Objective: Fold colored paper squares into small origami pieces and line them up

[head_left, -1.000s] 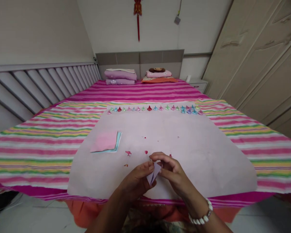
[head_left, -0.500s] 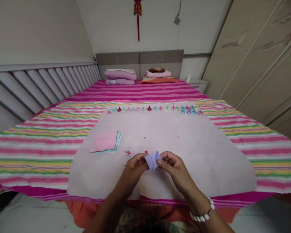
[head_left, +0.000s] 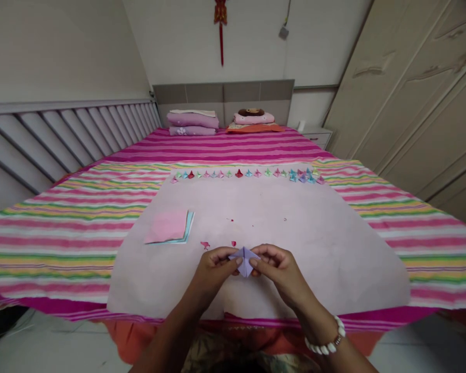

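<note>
A small folded purple origami paper [head_left: 245,259], roughly diamond-shaped with a crease down its middle, is held just above the pale sheet [head_left: 318,269]. My left hand [head_left: 216,264] pinches its left corner, thumb in front. The right corner sits between the thumb and fingers of my right hand [head_left: 276,261], with a white beaded bracelet on that wrist. Both hands are closed on the paper, and the fingers behind it are partly hidden. Scraps of red paper [head_left: 205,245] lie just beyond my left hand.
To the left lies a stack of pink and blue paper squares [head_left: 169,227]. Several small folded paper pieces [head_left: 238,173] line the sheet's far edge. Beneath is a striped bedspread [head_left: 404,228], with folded bedding [head_left: 193,120] at the headboard. A railing [head_left: 81,129] runs along the left.
The purple paper has turned from a tilted square to an upright diamond with its centre crease facing me. My left thumb has come over its front.
</note>
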The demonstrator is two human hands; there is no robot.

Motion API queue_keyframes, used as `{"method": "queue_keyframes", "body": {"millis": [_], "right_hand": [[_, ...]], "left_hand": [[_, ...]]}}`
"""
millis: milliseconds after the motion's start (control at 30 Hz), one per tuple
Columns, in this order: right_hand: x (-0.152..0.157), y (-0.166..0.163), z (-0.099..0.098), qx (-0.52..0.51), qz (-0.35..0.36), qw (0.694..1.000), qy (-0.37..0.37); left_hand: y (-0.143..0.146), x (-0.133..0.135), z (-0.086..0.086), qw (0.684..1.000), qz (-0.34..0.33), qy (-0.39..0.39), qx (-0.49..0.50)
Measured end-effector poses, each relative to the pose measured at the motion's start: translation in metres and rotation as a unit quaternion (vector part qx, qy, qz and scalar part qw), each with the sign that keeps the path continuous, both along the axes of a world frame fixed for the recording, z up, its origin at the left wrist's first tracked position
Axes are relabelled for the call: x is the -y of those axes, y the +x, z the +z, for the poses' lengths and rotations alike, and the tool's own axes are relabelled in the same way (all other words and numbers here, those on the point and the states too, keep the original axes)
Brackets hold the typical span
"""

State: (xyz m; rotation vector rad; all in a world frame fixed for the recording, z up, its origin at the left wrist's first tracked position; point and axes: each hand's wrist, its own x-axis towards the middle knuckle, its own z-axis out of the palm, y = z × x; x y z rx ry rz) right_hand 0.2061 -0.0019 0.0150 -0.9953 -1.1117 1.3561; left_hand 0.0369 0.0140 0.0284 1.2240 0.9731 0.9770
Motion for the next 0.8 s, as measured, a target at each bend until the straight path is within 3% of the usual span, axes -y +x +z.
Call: {"method": "queue_keyframes", "body": {"millis": [500, 800], "right_hand": [[0.0001, -0.0028, -0.0002, -0.059, -0.017, 0.998, -0.015], [0.0013, -0.0082, -0.0022, -0.08, -0.025, 0.996, -0.036]], "left_hand": [[-0.0036, 0.0007, -0.0043, 0.998, -0.012, -0.028, 0.055], [0.0046, 0.0033, -0.0016, 0.998, 0.068, 0.006, 0.0]]}}
